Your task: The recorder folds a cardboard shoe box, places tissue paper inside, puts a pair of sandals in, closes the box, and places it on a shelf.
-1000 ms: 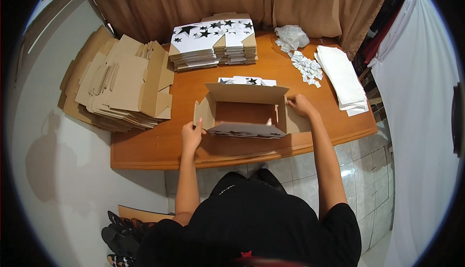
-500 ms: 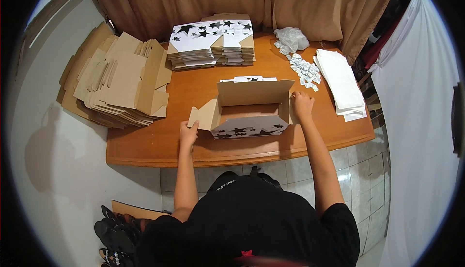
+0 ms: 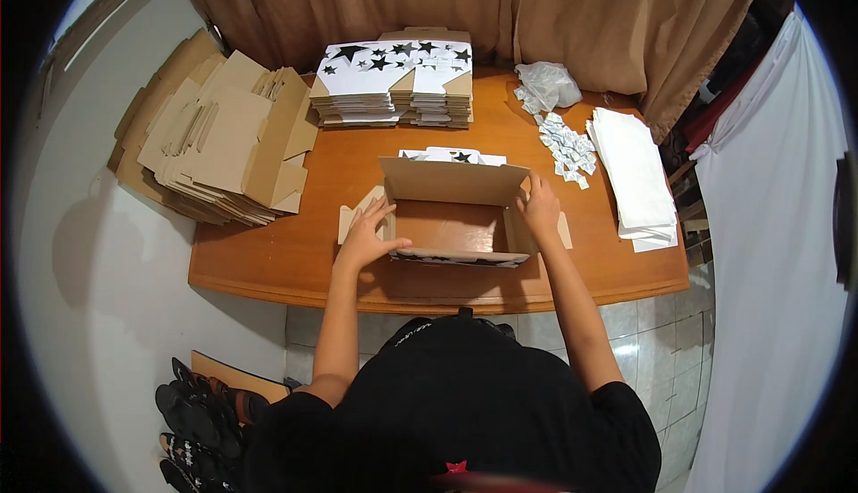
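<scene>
The half-folded cardboard box point(image 3: 454, 216) is steadied on the counter point(image 3: 295, 261): left hand point(image 3: 368, 235) spread flat on its side flap, right hand point(image 3: 540, 209) curled over the opposite wall.

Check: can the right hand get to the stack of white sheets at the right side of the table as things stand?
Probably yes. The right hand rests on the right wall of the half-folded brown cardboard box; the stack of white sheets lies just to its right, with only bare wooden table between. It must let go first.

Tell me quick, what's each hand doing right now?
Left hand: open, fingers spread on the left side of the cardboard box.
Right hand: gripping the box's right side wall.
</scene>
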{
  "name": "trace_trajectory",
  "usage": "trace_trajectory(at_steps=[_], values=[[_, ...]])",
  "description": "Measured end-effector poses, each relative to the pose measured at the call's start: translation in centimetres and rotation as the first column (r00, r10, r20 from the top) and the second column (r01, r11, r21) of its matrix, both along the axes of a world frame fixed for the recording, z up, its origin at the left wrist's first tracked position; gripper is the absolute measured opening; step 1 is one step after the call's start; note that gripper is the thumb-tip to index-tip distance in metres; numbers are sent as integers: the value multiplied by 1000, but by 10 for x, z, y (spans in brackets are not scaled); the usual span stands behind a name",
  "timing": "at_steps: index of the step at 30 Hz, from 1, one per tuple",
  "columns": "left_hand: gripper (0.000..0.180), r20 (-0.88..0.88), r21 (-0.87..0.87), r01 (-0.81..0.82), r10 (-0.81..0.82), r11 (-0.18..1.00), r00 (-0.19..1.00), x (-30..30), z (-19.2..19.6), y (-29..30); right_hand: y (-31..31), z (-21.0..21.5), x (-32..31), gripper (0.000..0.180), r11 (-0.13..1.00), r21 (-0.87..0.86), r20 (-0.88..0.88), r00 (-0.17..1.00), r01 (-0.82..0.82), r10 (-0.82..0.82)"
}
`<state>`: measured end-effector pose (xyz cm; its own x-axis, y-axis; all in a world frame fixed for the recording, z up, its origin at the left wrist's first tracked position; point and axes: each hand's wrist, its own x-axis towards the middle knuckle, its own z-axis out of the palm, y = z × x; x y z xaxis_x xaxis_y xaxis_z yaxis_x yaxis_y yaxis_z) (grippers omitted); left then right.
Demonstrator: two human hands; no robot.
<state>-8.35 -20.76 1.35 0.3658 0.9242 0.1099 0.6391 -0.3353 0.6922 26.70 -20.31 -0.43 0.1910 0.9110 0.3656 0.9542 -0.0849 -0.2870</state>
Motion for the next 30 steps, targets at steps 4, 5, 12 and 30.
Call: trace_trajectory(at_steps=[4, 5, 12, 30], values=[[116, -84, -54, 19, -24, 998, 996, 3, -7, -3, 3, -18, 8, 58, 994, 105, -145, 988, -43, 58], [123, -88, -42, 21, -25, 999, 996, 4, -7, -5, 1, -19, 12, 53, 988, 131, -250, 962, -81, 112], [134, -42, -65, -88, 85, 994, 995, 7, -6, -14, -20, 11, 13, 34, 919, 128, -129, 912, -373, 389], [96, -295, -61, 113, -126, 992, 947, 30, -22, 3, -66, 11, 30, 68, 950, -80, -83, 948, 302, -308]])
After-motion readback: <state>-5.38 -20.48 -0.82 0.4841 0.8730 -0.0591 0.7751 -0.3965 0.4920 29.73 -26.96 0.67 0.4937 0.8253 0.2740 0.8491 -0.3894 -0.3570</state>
